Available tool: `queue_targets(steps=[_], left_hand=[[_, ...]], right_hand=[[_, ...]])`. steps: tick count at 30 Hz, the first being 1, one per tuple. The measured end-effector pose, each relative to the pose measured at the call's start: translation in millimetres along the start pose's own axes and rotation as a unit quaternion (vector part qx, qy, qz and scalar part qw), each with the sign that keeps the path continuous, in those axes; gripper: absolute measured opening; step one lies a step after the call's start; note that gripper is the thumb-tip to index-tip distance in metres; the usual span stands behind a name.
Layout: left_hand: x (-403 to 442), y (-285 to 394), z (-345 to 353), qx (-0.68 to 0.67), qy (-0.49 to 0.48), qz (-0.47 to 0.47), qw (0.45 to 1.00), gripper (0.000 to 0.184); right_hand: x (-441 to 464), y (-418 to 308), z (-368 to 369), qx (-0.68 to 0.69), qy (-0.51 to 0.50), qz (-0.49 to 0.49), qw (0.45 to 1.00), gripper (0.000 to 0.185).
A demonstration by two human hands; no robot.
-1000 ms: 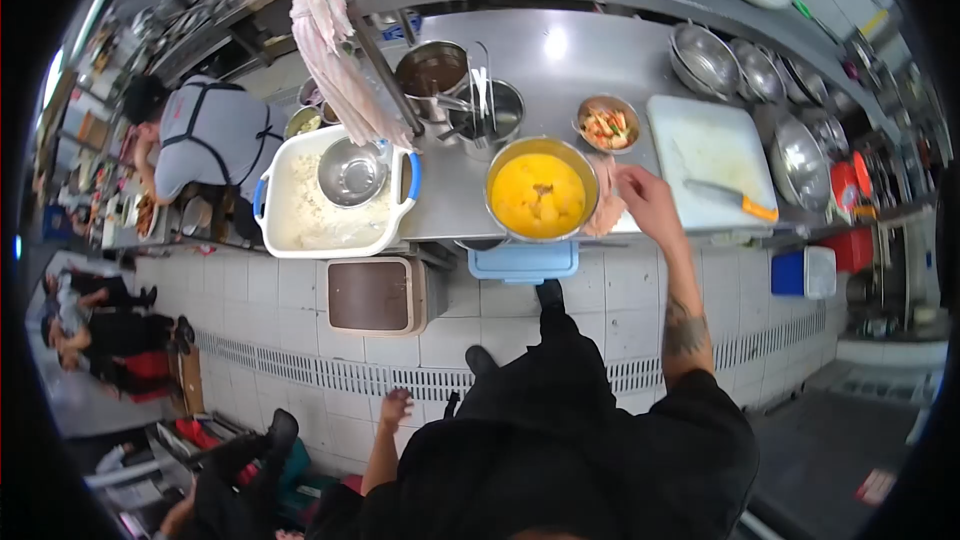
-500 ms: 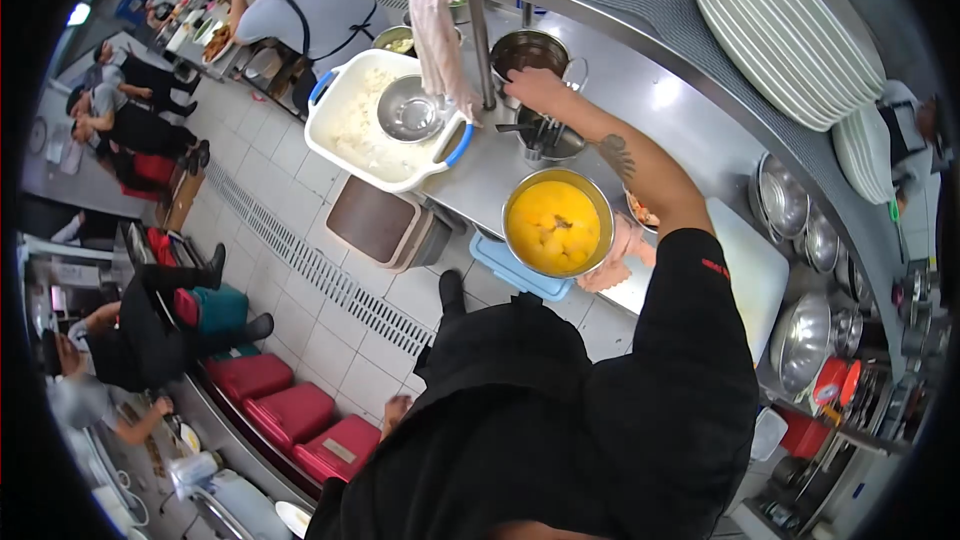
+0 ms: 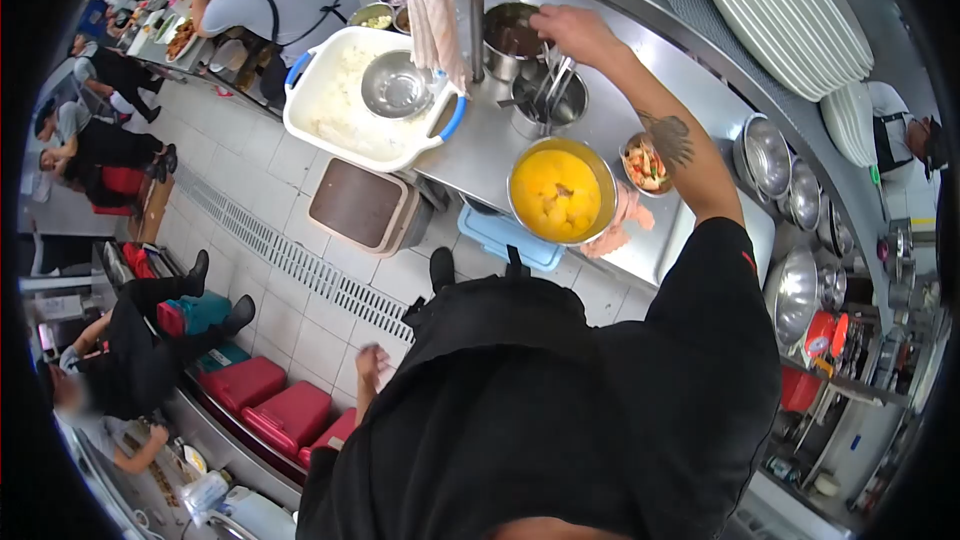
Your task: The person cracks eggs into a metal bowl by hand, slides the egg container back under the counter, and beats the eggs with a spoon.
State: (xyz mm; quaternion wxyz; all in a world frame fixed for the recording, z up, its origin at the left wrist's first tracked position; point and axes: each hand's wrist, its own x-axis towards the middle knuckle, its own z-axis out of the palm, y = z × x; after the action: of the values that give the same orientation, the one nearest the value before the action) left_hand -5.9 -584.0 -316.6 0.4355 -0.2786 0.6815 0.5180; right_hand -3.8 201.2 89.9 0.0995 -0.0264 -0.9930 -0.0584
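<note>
My right hand (image 3: 578, 33) is above the counter, beside a pot of dark liquid (image 3: 516, 37) and over a metal pot of utensils (image 3: 580, 105). Its fingers are pinched near the upright metal handles (image 3: 556, 83); what they hold I cannot make out. Closer to me stands a steel pot of yellow liquid (image 3: 562, 190) with lumps in it. A small bowl of reddish food pieces (image 3: 645, 165) sits right of it, by a crumpled pinkish cloth (image 3: 622, 227). My left hand (image 3: 372, 364) hangs low by my side, fingers loosely bent and apart, holding nothing visible.
A white tub (image 3: 330, 115) with blue handles holds a metal bowl (image 3: 397, 84). A cloth (image 3: 436, 10) hangs from the shelf post. White plates (image 3: 785, 15) are stacked on the shelf above. A brown-lidded bin (image 3: 355, 205) and a blue lid (image 3: 512, 236) are below. Other people work to the left.
My right hand has moved up and right, from the rim of the dark-liquid pot to above the utensils. My left hand shows more. The view has shifted, uncovering the bowl of food pieces.
</note>
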Motion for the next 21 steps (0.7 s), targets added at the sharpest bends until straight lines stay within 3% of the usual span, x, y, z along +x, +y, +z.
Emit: queue_targets(steps=[1,6,10,12,14,15,17,18,20,21], left_hand=[[-7,35,12,0.040,0.007,0.049,0.998,0.022],[8,158,66,0.171,-0.051,0.139,0.974,0.020],[26,235,143,0.383,-0.046,0.366,0.847,0.023],[-45,278,216,0.371,-0.109,0.442,0.809,0.019],[-85,297,280,0.316,-0.209,0.504,0.776,0.022],[-111,304,309,0.290,-0.266,0.442,0.807,0.024],[-145,294,363,0.205,-0.296,0.468,0.807,0.030],[-176,293,381,0.203,-0.279,0.494,0.798,0.033],[-146,265,434,0.187,-0.176,0.599,0.758,0.038],[-143,257,457,0.182,-0.143,0.594,0.771,0.037]], right_hand=[[-12,-7,-4,-0.013,0.026,0.035,0.999,0.019],[-51,-44,64,-0.066,-0.103,0.069,0.990,0.014],[-32,-78,73,-0.090,-0.248,0.142,0.954,0.020],[-22,-78,79,-0.110,-0.272,0.144,0.945,0.022],[-20,-85,37,-0.117,-0.255,0.199,0.939,0.020],[-17,-91,16,-0.120,-0.246,0.220,0.936,0.020],[-44,-85,-22,-0.118,-0.195,0.224,0.947,0.017],[-67,-105,-66,-0.089,-0.114,0.289,0.946,0.016],[-120,-107,-97,-0.053,-0.146,0.347,0.925,0.027],[-135,-122,-117,-0.009,-0.145,0.367,0.919,0.031]])
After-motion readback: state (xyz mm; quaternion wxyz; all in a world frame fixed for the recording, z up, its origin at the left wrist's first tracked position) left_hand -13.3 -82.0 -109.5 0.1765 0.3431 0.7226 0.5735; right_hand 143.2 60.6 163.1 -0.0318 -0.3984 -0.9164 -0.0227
